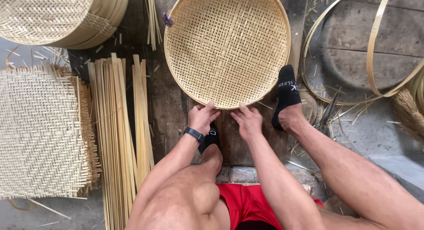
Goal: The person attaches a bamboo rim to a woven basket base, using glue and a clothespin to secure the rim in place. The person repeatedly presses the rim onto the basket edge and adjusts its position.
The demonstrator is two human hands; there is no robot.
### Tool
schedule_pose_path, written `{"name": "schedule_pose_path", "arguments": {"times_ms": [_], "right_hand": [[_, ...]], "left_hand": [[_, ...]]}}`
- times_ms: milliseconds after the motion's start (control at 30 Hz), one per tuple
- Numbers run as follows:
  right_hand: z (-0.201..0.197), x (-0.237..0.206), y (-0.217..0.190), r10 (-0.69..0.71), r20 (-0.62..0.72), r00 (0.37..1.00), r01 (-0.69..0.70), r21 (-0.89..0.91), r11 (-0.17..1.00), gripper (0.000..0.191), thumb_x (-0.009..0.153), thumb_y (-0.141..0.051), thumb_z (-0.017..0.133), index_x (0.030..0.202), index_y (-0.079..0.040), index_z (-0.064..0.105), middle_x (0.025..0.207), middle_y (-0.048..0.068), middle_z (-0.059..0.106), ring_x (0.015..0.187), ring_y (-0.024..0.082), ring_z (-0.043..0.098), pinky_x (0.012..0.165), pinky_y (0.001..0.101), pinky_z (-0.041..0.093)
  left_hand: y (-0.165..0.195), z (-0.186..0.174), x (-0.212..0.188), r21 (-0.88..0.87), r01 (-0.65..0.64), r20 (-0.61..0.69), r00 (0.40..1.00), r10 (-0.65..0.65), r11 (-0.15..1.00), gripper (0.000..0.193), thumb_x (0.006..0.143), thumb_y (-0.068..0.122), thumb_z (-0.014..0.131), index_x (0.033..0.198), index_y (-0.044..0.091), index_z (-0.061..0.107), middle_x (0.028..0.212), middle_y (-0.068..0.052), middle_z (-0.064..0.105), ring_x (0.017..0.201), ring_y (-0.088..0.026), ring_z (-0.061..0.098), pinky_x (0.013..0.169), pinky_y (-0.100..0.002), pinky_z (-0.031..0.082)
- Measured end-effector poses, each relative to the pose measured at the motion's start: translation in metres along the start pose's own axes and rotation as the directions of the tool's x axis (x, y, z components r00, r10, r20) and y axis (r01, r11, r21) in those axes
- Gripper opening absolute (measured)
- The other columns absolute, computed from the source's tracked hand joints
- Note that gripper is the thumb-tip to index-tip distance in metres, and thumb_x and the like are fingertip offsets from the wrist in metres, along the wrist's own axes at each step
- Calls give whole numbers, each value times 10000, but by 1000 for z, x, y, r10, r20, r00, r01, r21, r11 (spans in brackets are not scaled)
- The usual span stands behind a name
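A round woven bamboo tray (227, 47) lay flat on dark wooden boards (170, 111) at the far middle of the scene, its rim a smooth bent band and its floor an open basket weave; both hands met it at its near edge. The left hand (202, 118) gripped the rim with its fingers curled over the band and the thumb on top, a black wristband (194, 134) on its wrist; the right hand (247, 121) sat just beside it, fingers bent and tips pressed on the same stretch of rim; the two hands were close but apart, neither spread flat. A foot in a black sock (286, 95) rested against the tray's near right edge; the other socked foot (210, 137) showed below the left hand, between the forearms; red shorts (247, 203) filled the near middle.

To the left, a bundle of long flat bamboo strips (115, 137) ran from far to near along the floor; further left lay a square woven mat (42, 133) with loose ends sticking out on its sides; at the far left corner stood a stack of finished round trays (66, 16). At the far right, thin bamboo hoops (375, 49) lay over a round wooden block (353, 58); a straw broom (408, 113) touched the right edge; scraps of bamboo were scattered on the grey floor (380, 137).
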State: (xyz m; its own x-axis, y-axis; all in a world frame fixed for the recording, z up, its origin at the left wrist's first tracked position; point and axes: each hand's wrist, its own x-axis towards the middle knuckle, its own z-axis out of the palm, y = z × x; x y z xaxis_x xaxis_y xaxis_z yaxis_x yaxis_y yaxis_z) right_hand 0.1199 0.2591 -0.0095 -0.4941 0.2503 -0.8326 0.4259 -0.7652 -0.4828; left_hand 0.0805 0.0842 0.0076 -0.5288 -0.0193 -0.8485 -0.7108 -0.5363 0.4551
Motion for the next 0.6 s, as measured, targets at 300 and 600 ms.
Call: {"name": "schedule_pose_path", "arguments": {"times_ms": [300,600], "right_hand": [[16,9,5,-47,-196,979,17,-149,989,295,955,-68,648,1144,42,449,1158,196,621,1013,316,691,845,538,630],[3,-18,-30,19,26,999,-10,-317,948,434,932,-161,713,1255,54,520,1081,164,695,909,307,720,810,453,635]], "left_hand": [[-8,20,3,182,-42,-134,989,67,982,194,976,111,643,1025,-74,674,998,-191,749,813,-254,752,639,-352,622],[40,-5,0,510,-293,-254,847,467,809,337,902,143,756,1148,3,574,1041,-109,694,841,-214,737,666,-333,677]]}}
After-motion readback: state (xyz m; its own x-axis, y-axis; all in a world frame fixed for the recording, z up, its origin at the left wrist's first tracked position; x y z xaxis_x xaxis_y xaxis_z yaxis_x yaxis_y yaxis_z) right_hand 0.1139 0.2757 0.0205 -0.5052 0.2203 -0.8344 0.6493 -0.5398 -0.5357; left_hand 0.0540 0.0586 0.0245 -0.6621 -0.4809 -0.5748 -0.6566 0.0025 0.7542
